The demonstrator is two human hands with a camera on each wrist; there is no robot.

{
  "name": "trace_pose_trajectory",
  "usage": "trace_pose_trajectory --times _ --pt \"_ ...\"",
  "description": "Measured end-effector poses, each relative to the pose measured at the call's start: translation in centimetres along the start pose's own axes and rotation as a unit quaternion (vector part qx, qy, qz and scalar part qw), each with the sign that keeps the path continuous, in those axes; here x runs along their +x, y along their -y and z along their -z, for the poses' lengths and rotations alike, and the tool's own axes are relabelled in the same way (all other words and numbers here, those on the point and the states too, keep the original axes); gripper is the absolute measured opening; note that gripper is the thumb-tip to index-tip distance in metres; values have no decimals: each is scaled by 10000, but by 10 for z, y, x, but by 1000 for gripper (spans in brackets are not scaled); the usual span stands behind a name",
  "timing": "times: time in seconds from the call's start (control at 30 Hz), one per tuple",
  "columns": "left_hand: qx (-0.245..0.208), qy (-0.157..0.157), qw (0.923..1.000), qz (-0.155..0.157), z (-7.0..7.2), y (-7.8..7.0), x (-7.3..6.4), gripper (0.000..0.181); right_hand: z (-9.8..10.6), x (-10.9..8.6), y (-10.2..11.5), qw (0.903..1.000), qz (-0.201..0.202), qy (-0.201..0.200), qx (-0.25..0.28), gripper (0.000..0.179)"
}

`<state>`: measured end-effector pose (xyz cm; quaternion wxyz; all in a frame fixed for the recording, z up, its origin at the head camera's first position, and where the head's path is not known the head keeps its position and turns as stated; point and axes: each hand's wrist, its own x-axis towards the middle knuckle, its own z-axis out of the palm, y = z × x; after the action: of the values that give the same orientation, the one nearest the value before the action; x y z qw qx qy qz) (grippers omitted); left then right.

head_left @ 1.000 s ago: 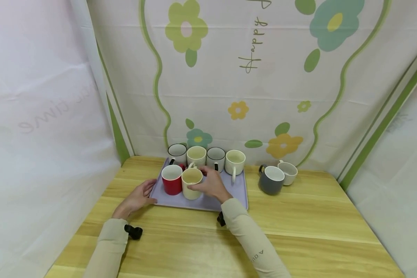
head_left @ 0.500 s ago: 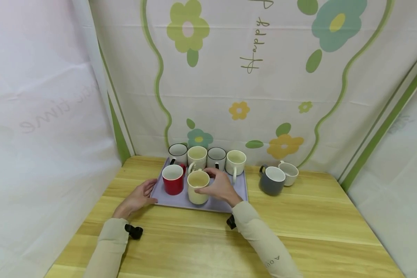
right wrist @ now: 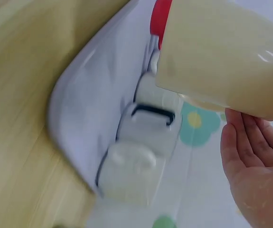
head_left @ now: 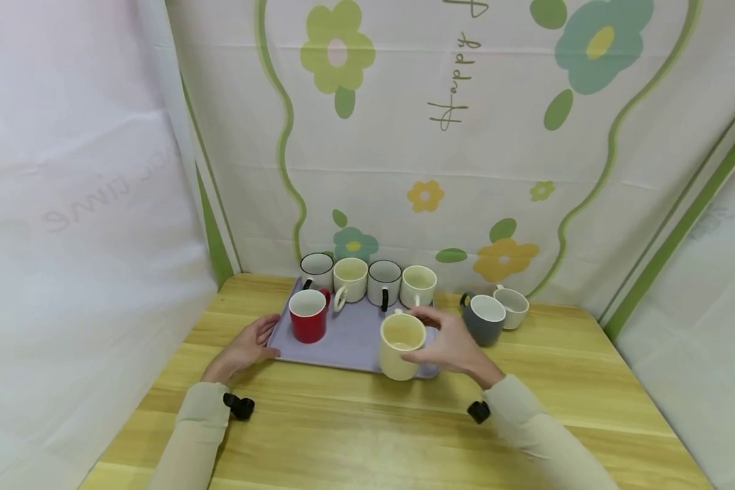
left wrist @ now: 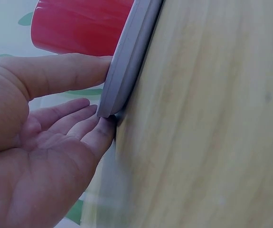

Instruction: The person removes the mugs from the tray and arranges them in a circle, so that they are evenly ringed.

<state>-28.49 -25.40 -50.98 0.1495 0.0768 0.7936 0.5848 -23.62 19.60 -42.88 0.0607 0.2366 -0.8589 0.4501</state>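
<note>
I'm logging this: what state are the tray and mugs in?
Tray: on table, left hand pinching edge
Held cream mug: off tray, in right hand
Red mug: upright on tray
Four back mugs: upright on tray
Gray mug: upright on table
White mug: upright on table

With one lilac tray (head_left: 349,344) as clock face, eight mugs: two black-rimmed mugs (head_left: 317,271) (head_left: 384,280) at 11 and 1, two cream mugs (head_left: 351,279) (head_left: 418,284) at 12 and 2, one red mug (head_left: 309,320) at 9, one pale-yellow mug (head_left: 399,350) at 4, one grey mug (head_left: 482,325), one white mug (head_left: 513,313) beyond 3. One left hand (head_left: 245,348), one right hand (head_left: 454,345), one wooden table (head_left: 331,435).
</note>
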Motion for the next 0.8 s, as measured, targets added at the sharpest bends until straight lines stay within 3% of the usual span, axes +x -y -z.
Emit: trace_pose_trajectory --times 0.17,0.37,0.53,0.8 --pt "-69 81 9998 -181 -1 1 1 92 46 -36 -14 9997 212 -24 -139 74" --pt "-90 73 9997 -215 1 4 1 93 98 -76 -39 9962 187 -198 -827 74" --pt "-64 50 9999 -123 1 3 0 93 132 -103 -59 9903 -233 -594 -1233 74" --pt "-30 58 10000 -75 -2 -3 -3 93 170 -133 -100 9759 -1055 -847 -1711 75"
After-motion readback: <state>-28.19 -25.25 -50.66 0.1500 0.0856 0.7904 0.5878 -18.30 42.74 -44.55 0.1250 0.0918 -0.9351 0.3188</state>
